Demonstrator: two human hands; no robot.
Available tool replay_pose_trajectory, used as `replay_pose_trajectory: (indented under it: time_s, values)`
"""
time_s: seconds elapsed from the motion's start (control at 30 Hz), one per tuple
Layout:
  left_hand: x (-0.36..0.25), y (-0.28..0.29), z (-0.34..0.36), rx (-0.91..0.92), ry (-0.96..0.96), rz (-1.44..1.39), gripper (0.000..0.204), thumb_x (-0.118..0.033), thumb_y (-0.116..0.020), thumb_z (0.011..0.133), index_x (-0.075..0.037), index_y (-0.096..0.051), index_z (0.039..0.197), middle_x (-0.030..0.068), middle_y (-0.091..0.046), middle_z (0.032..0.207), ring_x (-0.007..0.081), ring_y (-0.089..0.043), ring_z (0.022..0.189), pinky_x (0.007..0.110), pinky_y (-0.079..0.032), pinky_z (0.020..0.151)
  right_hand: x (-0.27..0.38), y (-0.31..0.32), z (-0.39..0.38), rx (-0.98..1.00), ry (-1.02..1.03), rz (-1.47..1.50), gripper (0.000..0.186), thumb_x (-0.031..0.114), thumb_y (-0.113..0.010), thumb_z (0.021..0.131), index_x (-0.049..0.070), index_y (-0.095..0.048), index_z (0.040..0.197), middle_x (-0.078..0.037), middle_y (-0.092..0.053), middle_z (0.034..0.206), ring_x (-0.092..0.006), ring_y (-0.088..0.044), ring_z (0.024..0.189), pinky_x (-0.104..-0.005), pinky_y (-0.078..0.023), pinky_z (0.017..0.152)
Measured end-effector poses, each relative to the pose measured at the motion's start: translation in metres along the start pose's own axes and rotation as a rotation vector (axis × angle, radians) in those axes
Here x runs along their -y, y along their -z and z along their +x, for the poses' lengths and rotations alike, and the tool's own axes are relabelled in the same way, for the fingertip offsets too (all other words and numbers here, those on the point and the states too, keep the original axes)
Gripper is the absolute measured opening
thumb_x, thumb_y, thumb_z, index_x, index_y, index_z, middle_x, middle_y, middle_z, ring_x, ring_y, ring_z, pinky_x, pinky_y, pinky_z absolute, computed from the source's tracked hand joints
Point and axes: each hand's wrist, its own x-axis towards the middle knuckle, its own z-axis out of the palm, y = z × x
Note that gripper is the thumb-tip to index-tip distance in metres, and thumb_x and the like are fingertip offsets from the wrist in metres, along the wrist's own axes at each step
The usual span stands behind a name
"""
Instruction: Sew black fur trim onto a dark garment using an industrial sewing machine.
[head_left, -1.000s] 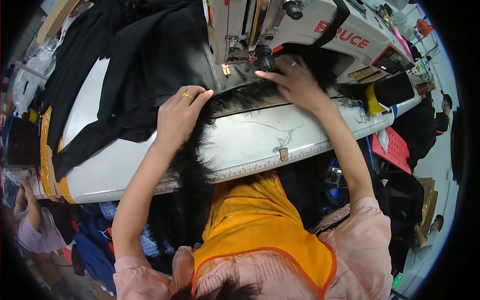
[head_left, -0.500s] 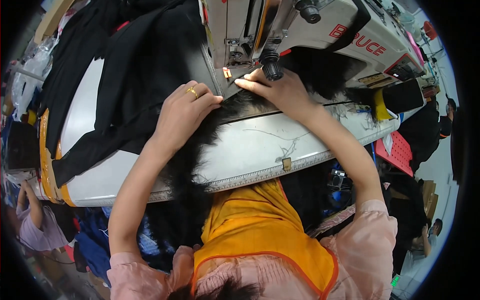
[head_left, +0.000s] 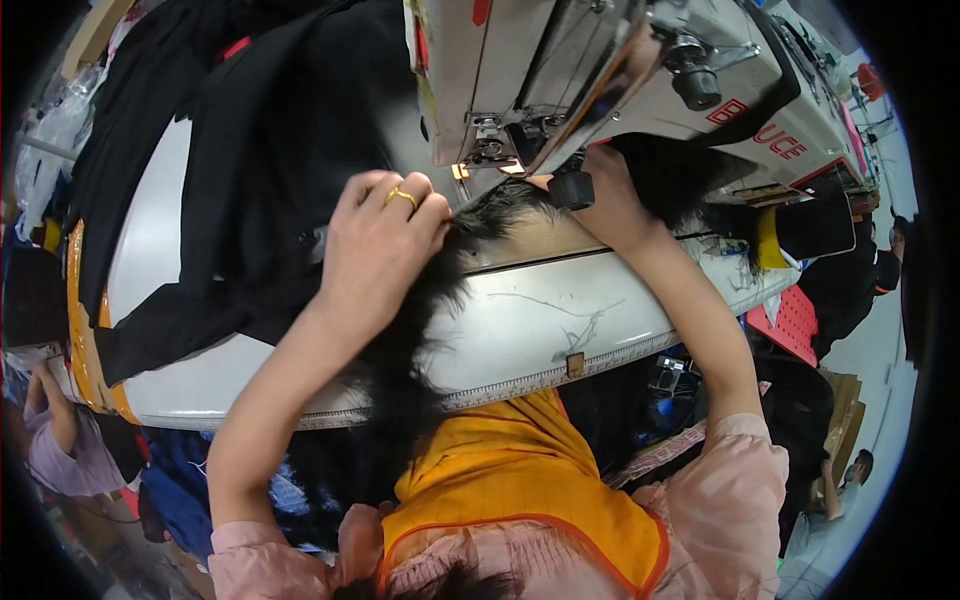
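Note:
My left hand [head_left: 385,250], with a gold ring on one finger, is closed on the edge of a black garment [head_left: 290,130] just left of the sewing machine's needle area. Black fur trim [head_left: 495,212] runs along that edge and hangs down below my left hand over the table front. My right hand [head_left: 615,205] reaches in behind the black knob of the sewing machine [head_left: 490,70]. One fingertip shows beside the fur near the presser foot; the other fingers are hidden. A small light glows at the needle area.
The white table [head_left: 540,310] has a ruler strip along its front edge. More black fabric [head_left: 150,330] drapes over its left side. A red perforated tray [head_left: 785,325] lies to the right. A clear plastic bag [head_left: 45,165] hangs at far left. Other people are at both sides.
The machine head appears lower and further right in view. My left hand has curled more tightly at the fabric edge. My right hand has slipped further behind the knob, hiding its fingers.

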Motion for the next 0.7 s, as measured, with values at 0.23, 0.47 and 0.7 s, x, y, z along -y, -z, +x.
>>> replay_pose_trajectory:
  time_s: [0.23, 0.47, 0.7]
  values:
    - [0.030, -0.019, 0.014, -0.132, -0.243, 0.140, 0.007, -0.010, -0.062, 0.074, -0.010, -0.061, 0.080, 0.0008, -0.054, 0.077, 0.0144, -0.055, 0.078, 0.034, -0.044, 0.090, -0.012, 0.003, -0.003, -0.047, -0.103, 0.065, 0.011, 0.009, -0.060, 0.076, 0.010, -0.064, 0.087, -0.004, -0.061, 0.096, -0.0227, -0.059, 0.091, -0.0319, -0.048, 0.077]
    - [0.035, -0.025, 0.013, -0.160, -0.206, 0.094, 0.012, -0.014, -0.067, 0.071, -0.011, -0.064, 0.083, 0.0002, -0.057, 0.082, 0.0149, -0.056, 0.083, 0.035, -0.044, 0.091, -0.011, 0.010, 0.003, -0.094, -0.163, 0.067, 0.015, 0.008, -0.061, 0.075, 0.010, -0.066, 0.090, -0.006, -0.062, 0.097, -0.0246, -0.059, 0.093, -0.0308, -0.047, 0.082]
    - [0.033, -0.025, 0.019, -0.173, -0.190, 0.188, 0.011, -0.015, -0.068, 0.070, -0.011, -0.064, 0.079, 0.0022, -0.058, 0.082, 0.0163, -0.056, 0.084, 0.034, -0.045, 0.085, -0.012, 0.002, 0.005, -0.016, -0.196, 0.017, 0.016, 0.008, -0.062, 0.073, 0.011, -0.066, 0.088, -0.007, -0.062, 0.090, -0.0233, -0.060, 0.088, -0.0307, -0.050, 0.077]
